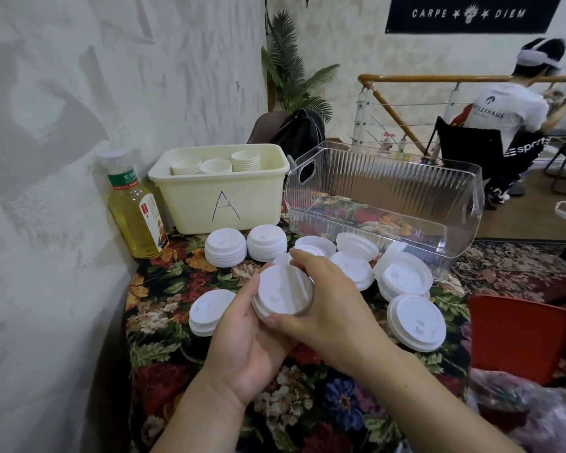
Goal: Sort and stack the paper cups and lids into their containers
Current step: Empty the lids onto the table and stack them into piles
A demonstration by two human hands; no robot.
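Both hands hold a small stack of white lids [283, 294] above the floral table. My left hand [242, 335] cups the stack from below and behind. My right hand [327, 302] grips its right edge, fingers over the top rim. Neat lid stacks [225, 246] [266, 241] stand in front of the cream bin marked A [221, 197], which holds several stacks of paper cups [245, 160]. More lids lie loose or in low piles: a left lid stack [209, 312], a right lid stack [415, 322], and middle lids [402, 276]. The clear ribbed bin [386, 178] behind them looks empty.
A bottle of yellow drink [134, 207] stands at the table's left against the wall. A red chair [520, 335] and a plastic bag [520, 416] are at the right. A black backpack [299, 130] sits behind the bins. A person sits at the far right.
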